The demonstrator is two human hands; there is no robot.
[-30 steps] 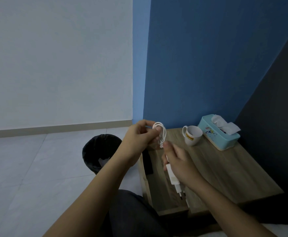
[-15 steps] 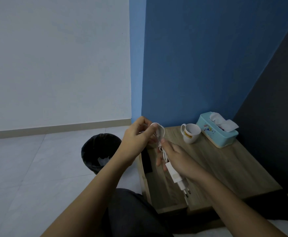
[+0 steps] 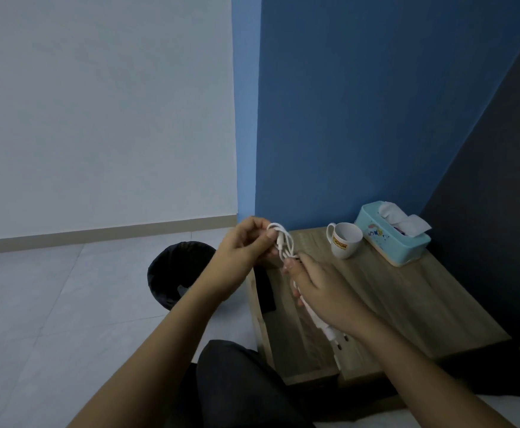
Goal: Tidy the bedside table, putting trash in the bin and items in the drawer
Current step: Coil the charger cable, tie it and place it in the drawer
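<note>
Both hands work just above the wooden bedside table (image 3: 407, 304): the right hand (image 3: 323, 291) is closed around the white charger plug (image 3: 329, 330), the left hand (image 3: 246, 242) pinches the looped white cable (image 3: 285, 239). Stowing remains; beyond, a white mug (image 3: 345, 239), teal tissue box (image 3: 391, 239) and black bin (image 3: 175, 270) wait.

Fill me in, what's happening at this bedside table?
A person is coiling a white charger cable over the wooden bedside table. The left hand pinches the loops; the right hand holds the cable lower down, with the white plug adapter in its palm. A white mug and a teal tissue box stand on the table. A black bin sits on the floor.
</note>
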